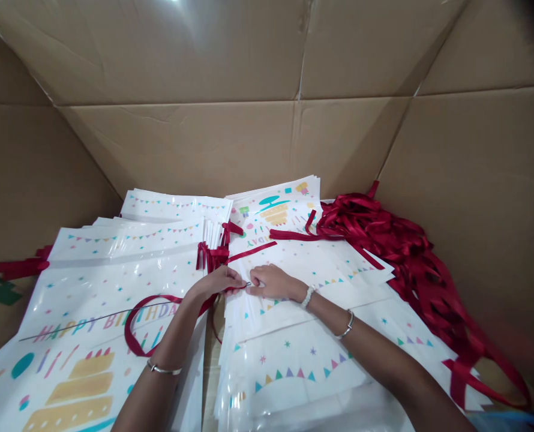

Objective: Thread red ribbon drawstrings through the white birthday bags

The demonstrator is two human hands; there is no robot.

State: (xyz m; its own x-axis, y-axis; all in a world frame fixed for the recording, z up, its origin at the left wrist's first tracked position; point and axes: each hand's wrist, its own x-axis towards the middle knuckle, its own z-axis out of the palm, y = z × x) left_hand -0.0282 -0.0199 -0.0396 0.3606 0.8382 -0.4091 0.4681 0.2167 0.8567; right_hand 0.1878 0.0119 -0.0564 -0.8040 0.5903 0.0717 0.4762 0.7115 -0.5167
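Near the middle of the view my left hand point(222, 280) is closed on a dark red ribbon point(136, 312), whose loop hangs over the left stack of printed white sheets point(127, 258). My right hand point(269, 281) meets it fingertip to fingertip, its fingers curled over the left edge of the right stack point(312, 312). A small dark metallic tip point(248, 284) shows between the two hands; what my right fingers pinch is too small to tell. A thin dark rod point(91, 320) lies across the left stack, running towards my left forearm.
A large heap of red ribbons point(411, 258) spreads along the right side. Short ribbon ends point(213, 257) stick out between the stacks. Tall cardboard walls point(181, 144) enclose the back and sides. Another ribbon piece point(21, 267) and green print lie at the far left.
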